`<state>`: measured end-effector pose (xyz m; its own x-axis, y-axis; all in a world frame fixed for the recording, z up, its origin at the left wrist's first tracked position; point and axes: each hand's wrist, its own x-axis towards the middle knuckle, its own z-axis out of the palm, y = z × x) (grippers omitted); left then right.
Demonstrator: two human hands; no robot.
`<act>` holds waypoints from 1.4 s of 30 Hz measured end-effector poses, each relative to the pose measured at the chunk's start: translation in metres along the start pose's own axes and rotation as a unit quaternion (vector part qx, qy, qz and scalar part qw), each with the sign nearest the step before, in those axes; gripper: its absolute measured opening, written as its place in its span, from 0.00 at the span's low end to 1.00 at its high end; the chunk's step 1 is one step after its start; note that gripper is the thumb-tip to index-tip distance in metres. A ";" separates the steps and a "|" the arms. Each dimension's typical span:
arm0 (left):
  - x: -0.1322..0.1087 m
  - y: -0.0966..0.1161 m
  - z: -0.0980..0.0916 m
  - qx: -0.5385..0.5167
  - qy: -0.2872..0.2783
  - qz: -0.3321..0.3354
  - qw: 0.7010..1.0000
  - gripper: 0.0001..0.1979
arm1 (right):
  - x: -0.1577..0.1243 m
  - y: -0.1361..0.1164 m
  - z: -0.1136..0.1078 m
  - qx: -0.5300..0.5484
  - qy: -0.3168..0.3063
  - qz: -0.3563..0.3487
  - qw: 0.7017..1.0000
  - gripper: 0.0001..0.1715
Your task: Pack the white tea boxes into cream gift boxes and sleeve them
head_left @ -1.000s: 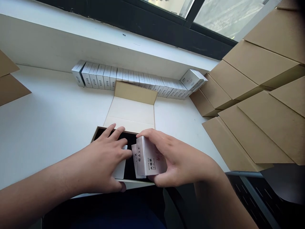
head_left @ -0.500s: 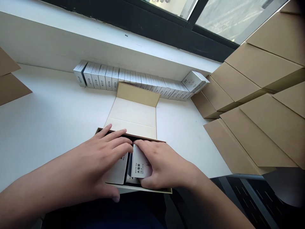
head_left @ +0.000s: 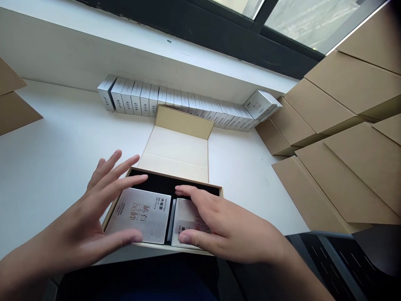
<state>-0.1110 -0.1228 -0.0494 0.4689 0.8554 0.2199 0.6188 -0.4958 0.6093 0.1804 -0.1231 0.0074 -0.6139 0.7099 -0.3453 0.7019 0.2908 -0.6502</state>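
Observation:
A gift box with a black lining stands at the table's front edge, its lid folded back flat behind it. Inside lie silver tea boxes with dark and red print. The left tea box is flat in the left half; my left hand hovers at its left side, fingers spread and empty. On the right tea box, my right hand rests with thumb and fingers apart, hiding much of its top. A narrow gap runs between the two boxes.
A long row of silver tea boxes stands along the wall, with another box lying at its right end. Brown cartons are stacked at right, and more cartons stand at the left edge. Behind is a dark window frame.
My left hand has moved left and opened wider, uncovering the left tea box. The right tea box has gone down into the gift box, and my right hand's grip has loosened.

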 end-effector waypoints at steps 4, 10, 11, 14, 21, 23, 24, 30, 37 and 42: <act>-0.002 -0.014 0.002 -0.153 0.060 -0.076 0.983 0.31 | -0.022 0.010 -0.020 0.065 0.175 -0.049 0.981 0.34; -0.005 -0.031 0.002 -0.346 -0.102 -0.087 0.928 0.55 | 0.035 0.100 -0.066 0.214 0.517 0.070 0.826 0.24; -0.007 -0.033 0.003 -0.358 -0.122 -0.086 0.922 0.59 | 0.054 0.116 -0.070 0.251 0.509 0.114 0.815 0.27; -0.009 -0.038 0.005 -0.359 -0.134 -0.077 0.921 0.67 | 0.106 0.149 -0.076 0.311 0.485 0.146 0.804 0.41; -0.003 -0.033 0.011 -0.250 -0.118 -0.025 0.961 0.65 | 0.143 0.152 -0.085 0.339 0.445 0.042 0.828 0.34; -0.002 -0.029 0.015 -0.258 -0.082 -0.045 0.962 0.62 | 0.135 0.148 -0.094 0.331 0.471 0.012 0.818 0.30; -0.002 -0.027 0.017 -0.258 -0.062 -0.060 0.962 0.60 | 0.129 0.146 -0.101 0.321 0.495 -0.007 0.808 0.28; -0.005 -0.033 0.026 -0.311 -0.004 -0.086 0.947 0.68 | 0.052 0.095 -0.131 0.143 0.650 -0.144 0.732 0.15; 0.001 -0.044 0.009 -0.466 0.103 -0.042 0.878 0.65 | -0.071 0.045 -0.060 -0.024 0.164 -0.117 0.979 0.62; -0.001 -0.053 0.017 -0.418 0.040 -0.069 0.905 0.67 | -0.054 0.111 -0.041 0.040 0.202 0.002 0.979 0.80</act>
<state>-0.1334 -0.0998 -0.0948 0.3563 0.9252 0.1310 -0.0399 -0.1250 0.9914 0.3063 -0.1031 -0.0185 -0.4074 0.9111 -0.0627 0.6632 0.2480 -0.7062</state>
